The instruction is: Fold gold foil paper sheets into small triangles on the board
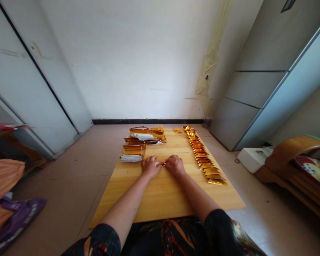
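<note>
My left hand [151, 167] and my right hand [176, 165] meet over the middle of the wooden board [154, 202]. Between their fingertips is a small piece of gold foil paper [164, 164], pinched from both sides and mostly covered by the fingers. Just beyond my left hand lie stacks of gold and white paper sheets [134, 146], with a white-edged bundle [130, 158] closest to it. Off to the right of my right hand runs a long row of folded gold foil pieces [202, 156], overlapping one another.
A few loose gold scraps [177, 131] lie at the board's far edge. Behind it stands a white wall [138, 71]. A grey refrigerator [250, 81], a white box [252, 159] and a wooden seat [288, 167] are on the right. Bags [18, 217] rest at the left.
</note>
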### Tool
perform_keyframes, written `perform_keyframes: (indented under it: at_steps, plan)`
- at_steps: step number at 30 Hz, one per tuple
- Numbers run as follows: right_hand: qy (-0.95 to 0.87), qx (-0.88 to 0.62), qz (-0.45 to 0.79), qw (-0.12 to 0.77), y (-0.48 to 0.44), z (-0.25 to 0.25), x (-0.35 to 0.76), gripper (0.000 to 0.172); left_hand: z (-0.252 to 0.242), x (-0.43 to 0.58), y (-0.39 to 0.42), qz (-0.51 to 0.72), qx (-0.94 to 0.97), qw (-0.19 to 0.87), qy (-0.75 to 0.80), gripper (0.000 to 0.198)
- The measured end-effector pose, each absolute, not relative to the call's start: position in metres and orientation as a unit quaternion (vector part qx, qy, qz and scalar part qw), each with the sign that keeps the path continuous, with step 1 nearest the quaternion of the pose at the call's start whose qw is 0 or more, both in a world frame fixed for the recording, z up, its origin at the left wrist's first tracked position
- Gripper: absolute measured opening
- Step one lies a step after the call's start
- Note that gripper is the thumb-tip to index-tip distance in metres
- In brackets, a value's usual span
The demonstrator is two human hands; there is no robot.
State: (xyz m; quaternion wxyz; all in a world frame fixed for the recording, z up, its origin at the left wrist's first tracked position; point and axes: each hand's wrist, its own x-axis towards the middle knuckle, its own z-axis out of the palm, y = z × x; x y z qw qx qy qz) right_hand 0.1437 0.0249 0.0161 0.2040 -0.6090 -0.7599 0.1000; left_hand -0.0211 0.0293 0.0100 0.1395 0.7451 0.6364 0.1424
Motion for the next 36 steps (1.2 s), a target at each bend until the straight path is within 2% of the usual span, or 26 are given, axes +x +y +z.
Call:
perform_keyframes:
  at_steps: [8, 15, 21, 27, 36]
  plan:
    - [-0.787, -0.598, 0.076, 0.133, 0.026, 0.024, 0.136, 0.023, 0.007, -0.019, 0.021, 0.186, 0.759, 0.1, 0.616, 0.025]
    - [-0.776, -0.607, 0.069, 0.157, 0.025, 0.019, 0.13, 0.022, 0.002, -0.021, 0.022, 0.272, 0.747, 0.108, 0.597, 0.025]
    - [-0.771, -0.601, 0.081, 0.194, 0.026, 0.021, 0.127, 0.019, -0.002, -0.02, 0.028, 0.42, 0.67, 0.232, 0.567, 0.025]
    - [-0.764, -0.597, 0.091, 0.229, 0.024, 0.029, 0.123, 0.018, 0.002, -0.013, 0.024, 0.508, 0.488, 0.496, 0.507, 0.038]
    - [-0.745, -0.61, 0.118, 0.243, 0.02, 0.032, 0.122, 0.019, 0.001, -0.008, 0.022, 0.535, 0.465, 0.539, 0.454, 0.037]
